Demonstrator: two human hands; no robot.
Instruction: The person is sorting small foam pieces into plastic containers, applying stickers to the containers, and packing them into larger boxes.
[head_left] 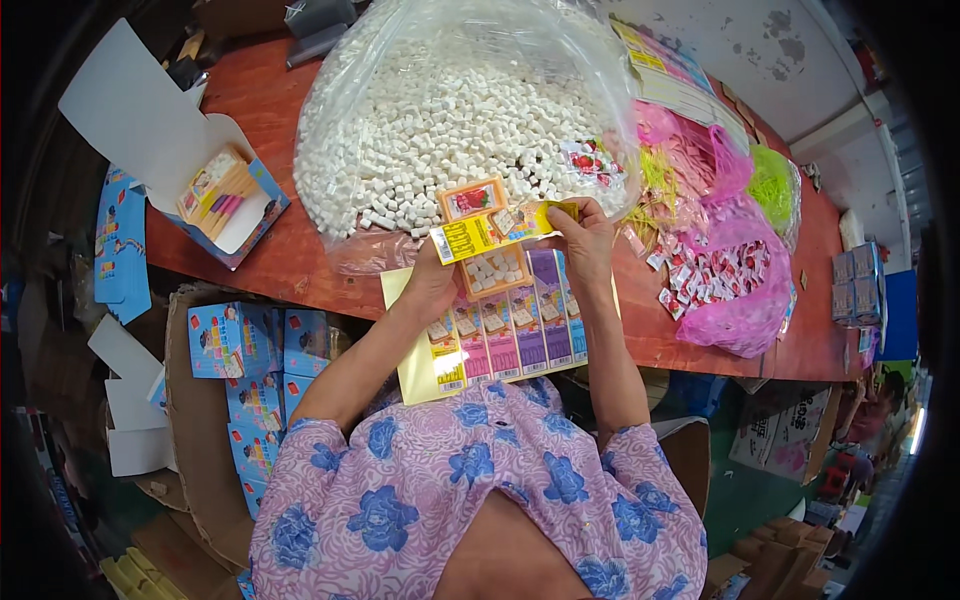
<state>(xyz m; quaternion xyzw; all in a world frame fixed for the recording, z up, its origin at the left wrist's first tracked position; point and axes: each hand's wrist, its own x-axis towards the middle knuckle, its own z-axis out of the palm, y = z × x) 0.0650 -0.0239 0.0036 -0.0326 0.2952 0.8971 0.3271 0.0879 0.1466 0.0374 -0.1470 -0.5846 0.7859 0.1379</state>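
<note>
My left hand point(432, 282) and my right hand point(583, 238) hold a small yellow printed packet point(480, 234) between them, level over a small orange tray point(495, 272) of white pieces. The left hand grips the packet's left end, the right pinches its right end. Below them lies a yellow card point(420, 370) bearing a row of several pink and purple printed packets point(510, 330). Just beyond, a small orange card point(472, 199) rests against a large clear bag point(455, 110) full of white cube-shaped pieces.
An open blue and white box point(215, 190) with coloured sticks stands on the red table point(290, 260) at left. Pink bags point(725, 285) of small wrapped items and a green bag point(772, 185) lie at right. A cardboard carton point(190, 420) with blue boxes point(235, 340) sits below left.
</note>
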